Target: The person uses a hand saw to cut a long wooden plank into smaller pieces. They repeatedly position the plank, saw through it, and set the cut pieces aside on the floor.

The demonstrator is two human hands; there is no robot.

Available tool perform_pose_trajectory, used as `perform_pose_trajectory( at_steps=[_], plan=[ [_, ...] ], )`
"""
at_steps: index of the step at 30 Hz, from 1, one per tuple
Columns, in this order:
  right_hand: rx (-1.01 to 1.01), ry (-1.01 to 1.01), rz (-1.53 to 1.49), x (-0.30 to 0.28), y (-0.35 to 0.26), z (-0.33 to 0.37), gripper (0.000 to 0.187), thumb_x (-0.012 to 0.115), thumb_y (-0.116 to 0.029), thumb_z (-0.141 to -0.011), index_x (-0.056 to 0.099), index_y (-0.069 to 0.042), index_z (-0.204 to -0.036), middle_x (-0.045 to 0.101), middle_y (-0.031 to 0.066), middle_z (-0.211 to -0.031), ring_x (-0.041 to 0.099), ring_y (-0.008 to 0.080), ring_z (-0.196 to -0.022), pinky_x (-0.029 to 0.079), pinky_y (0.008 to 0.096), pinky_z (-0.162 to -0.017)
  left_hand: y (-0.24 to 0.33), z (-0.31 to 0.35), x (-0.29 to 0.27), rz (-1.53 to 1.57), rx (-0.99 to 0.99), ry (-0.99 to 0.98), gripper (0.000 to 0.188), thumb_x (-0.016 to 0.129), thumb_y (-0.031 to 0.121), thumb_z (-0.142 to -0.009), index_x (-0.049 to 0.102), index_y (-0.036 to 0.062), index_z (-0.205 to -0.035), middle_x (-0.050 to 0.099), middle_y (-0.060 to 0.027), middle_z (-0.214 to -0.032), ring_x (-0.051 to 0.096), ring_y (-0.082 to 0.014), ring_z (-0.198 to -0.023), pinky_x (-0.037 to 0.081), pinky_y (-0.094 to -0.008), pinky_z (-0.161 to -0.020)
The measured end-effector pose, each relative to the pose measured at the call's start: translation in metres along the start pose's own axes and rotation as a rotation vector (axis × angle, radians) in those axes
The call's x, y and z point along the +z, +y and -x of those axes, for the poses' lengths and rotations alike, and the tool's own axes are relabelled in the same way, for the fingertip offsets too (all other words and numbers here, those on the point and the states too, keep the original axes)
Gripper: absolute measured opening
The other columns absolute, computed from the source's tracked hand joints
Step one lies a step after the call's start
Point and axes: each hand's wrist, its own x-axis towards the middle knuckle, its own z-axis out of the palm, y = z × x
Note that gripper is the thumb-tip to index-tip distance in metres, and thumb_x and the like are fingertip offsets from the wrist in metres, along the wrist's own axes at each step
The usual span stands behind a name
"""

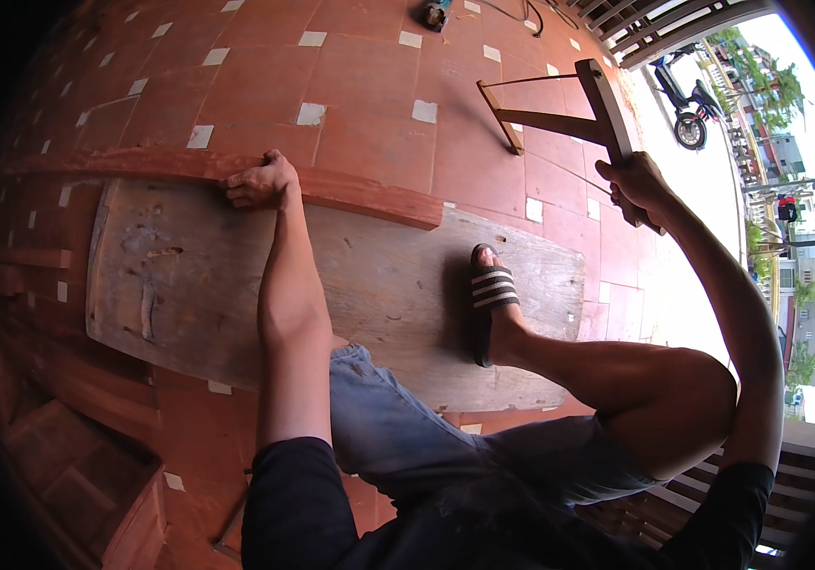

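A long reddish wooden beam (360, 193) lies along the far edge of a worn wooden board (369, 275), its cut end toward the right. My left hand (263, 180) grips the beam near its middle, fingers curled over it. Off to the right, my right hand (637, 185) is closed round the thick end bar of a wooden frame saw (607, 109). The saw is held up, apart from the beam, with its thinner end bar pointing away to the left. My foot in a striped slide sandal (493, 290) rests on the board, close to the beam's end.
Red floor tiles (369, 76) with small white insets surround the board. Reddish wooden pieces (84, 456) stand at the lower left. A tool with a cord (436, 14) lies at the far edge. Slatted railings (654, 24) and a parked motorbike (688, 109) are at the right.
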Motion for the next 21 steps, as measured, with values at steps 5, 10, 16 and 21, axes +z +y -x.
perform_pose_trajectory(
  at_steps=[5, 10, 16, 21],
  plan=[
    [-0.034, 0.034, -0.091, -0.014, 0.022, 0.008, 0.037, 0.078, -0.031, -0.096, 0.059, -0.006, -0.076, 0.059, 0.0024, -0.064, 0.060, 0.0119, -0.056, 0.054, 0.0314, -0.055, 0.001, 0.004, 0.006, 0.001, 0.011, 0.023, 0.107, 0.083, 0.041, -0.069, 0.031, -0.0148, -0.144, 0.050, -0.0262, -0.122, 0.053, -0.0414, -0.114, 0.047, -0.0536, -0.095],
    [-0.098, 0.025, -0.213, -0.021, 0.037, 0.015, 0.035, 0.078, -0.032, -0.095, 0.060, -0.006, -0.079, 0.061, 0.0034, -0.066, 0.062, 0.0120, -0.056, 0.057, 0.0302, -0.056, 0.000, 0.002, 0.010, -0.076, 0.021, 0.031, 0.107, 0.082, 0.043, -0.070, 0.031, -0.0163, -0.144, 0.051, -0.0270, -0.122, 0.054, -0.0421, -0.113, 0.048, -0.0531, -0.096],
    [-0.328, -0.063, -0.624, 0.017, 0.095, 0.007, 0.032, 0.077, -0.029, -0.097, 0.064, -0.006, -0.079, 0.065, 0.0033, -0.067, 0.062, 0.0110, -0.057, 0.053, 0.0306, -0.055, -0.005, -0.008, 0.023, -0.133, 0.060, 0.098, 0.108, 0.079, 0.047, -0.072, 0.031, -0.0185, -0.144, 0.054, -0.0276, -0.121, 0.055, -0.0427, -0.116, 0.049, -0.0519, -0.097],
    [-0.295, -0.230, -0.718, 0.065, 0.112, -0.015, 0.022, 0.076, -0.021, -0.098, 0.063, -0.005, -0.091, 0.067, 0.0047, -0.073, 0.065, 0.0124, -0.068, 0.052, 0.0310, -0.066, -0.007, -0.014, 0.022, -0.238, 0.103, 0.191, 0.103, 0.073, 0.052, -0.077, 0.034, -0.0123, -0.147, 0.053, -0.0276, -0.127, 0.055, -0.0418, -0.120, 0.048, -0.0543, -0.097]
  ],
)
